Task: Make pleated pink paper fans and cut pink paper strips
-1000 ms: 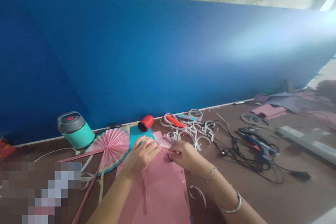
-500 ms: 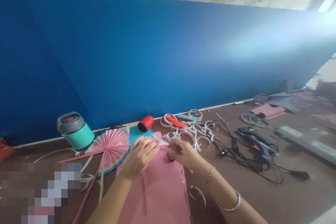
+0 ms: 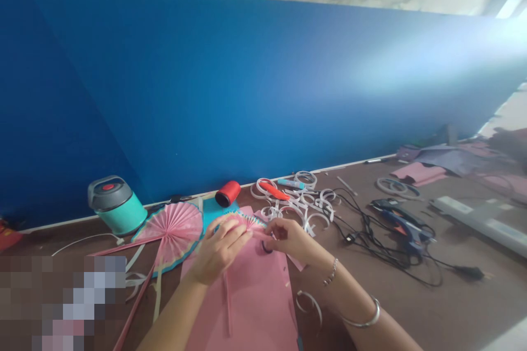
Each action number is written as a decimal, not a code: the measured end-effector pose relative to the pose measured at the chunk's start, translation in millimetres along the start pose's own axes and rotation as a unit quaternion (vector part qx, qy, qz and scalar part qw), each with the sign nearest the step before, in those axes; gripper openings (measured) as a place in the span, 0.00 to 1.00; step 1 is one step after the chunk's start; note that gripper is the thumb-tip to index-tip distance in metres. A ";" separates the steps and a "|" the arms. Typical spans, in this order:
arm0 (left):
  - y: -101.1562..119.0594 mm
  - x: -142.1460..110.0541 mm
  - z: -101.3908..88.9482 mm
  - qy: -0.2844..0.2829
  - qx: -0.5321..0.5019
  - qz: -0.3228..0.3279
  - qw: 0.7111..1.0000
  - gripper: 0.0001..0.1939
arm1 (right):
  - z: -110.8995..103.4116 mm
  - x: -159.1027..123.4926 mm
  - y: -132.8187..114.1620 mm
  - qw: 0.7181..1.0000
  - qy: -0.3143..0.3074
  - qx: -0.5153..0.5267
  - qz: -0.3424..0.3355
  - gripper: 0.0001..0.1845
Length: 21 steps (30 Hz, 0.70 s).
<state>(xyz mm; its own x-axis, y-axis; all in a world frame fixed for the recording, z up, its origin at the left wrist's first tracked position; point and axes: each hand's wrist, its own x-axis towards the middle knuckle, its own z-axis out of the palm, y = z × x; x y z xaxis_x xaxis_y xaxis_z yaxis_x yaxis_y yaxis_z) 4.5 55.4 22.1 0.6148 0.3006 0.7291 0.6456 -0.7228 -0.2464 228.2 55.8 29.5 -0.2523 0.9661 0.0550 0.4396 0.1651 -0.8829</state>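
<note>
My left hand (image 3: 222, 249) is closed over a small pink pleated fan (image 3: 250, 224) with a blue zigzag edge, its fingers covering much of the folds. My right hand (image 3: 292, 241) pinches at the fan's right side, thumb and fingertips together near a pink strip. Under both hands lies a large pink sheet (image 3: 255, 301), with a thin pink strip (image 3: 228, 307) hanging down over it from the left hand. A dark ring (image 3: 267, 247) shows just below the right fingertips; what it belongs to is hidden. To the left rests a bigger opened pink fan (image 3: 177, 225) with blue trim.
A red spool (image 3: 228, 194) lies behind the hands. Curled white strips (image 3: 307, 211), an orange cutter-like tool (image 3: 275, 191) and a light-blue pen-like stick (image 3: 291, 183) are to its right. Farther right are a glue gun (image 3: 401, 230) and black cables (image 3: 370, 241). A turquoise container (image 3: 123, 214) stands left.
The right fingers have shifted slightly along the fan's right side, the thumb now lower. More of the small fan's pleats show between the hands. The left hand has barely moved.
</note>
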 end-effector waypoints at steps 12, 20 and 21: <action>1.0 -1.6 -1.7 0.028 -0.006 -0.002 1.000 0.12 | -7.2 3.6 8.3 0.996 0.023 -0.027 -0.079 0.02; 1.4 -5.2 2.7 0.028 -0.007 -0.007 1.000 0.12 | -2.7 0.3 2.3 0.990 0.044 -0.054 -0.119 0.08; 1.8 -5.4 3.4 0.029 -0.009 -0.009 0.999 0.12 | -1.3 0.2 2.0 0.988 0.054 -0.062 -0.131 0.08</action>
<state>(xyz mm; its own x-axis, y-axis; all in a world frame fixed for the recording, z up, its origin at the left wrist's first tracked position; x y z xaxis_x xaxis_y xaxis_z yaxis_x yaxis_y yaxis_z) 3.9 54.6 15.6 0.5747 0.2777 0.7698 0.6484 -0.7284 -0.2213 230.2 56.7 28.3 -0.2808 0.9014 0.3295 0.4753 0.4289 -0.7682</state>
